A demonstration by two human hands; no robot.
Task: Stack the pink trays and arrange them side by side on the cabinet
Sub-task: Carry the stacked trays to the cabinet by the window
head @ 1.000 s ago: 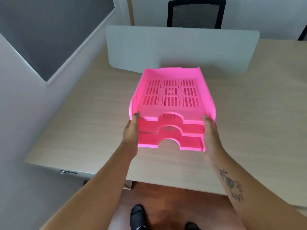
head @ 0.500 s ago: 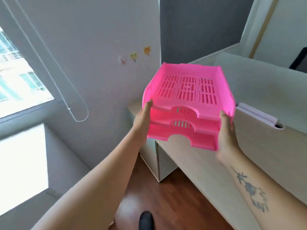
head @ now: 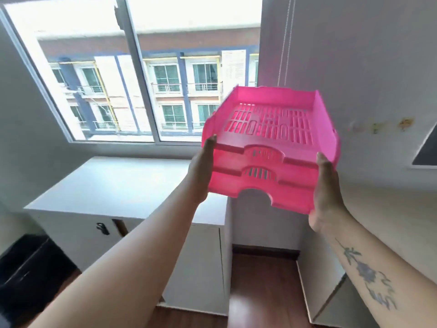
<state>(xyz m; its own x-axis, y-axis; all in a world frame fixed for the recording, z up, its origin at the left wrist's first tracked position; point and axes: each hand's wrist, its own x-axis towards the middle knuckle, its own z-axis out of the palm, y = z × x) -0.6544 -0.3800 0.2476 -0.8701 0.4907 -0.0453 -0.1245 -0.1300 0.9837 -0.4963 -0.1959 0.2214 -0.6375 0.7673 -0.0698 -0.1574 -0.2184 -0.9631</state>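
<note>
Head view: mid-carry, left hand [head: 201, 171] and right hand [head: 327, 192] clamped on pink trays [head: 269, 147] stack, centre-right. Next, probably lowering flat onto cabinet [head: 113, 185], lower left.

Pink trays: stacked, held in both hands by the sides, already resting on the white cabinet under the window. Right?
Not quite. The stacked pink trays are held by the sides between the left hand and the right hand, but the head view shows them in the air, above and right of the white cabinet under the window, not resting on it.
</note>
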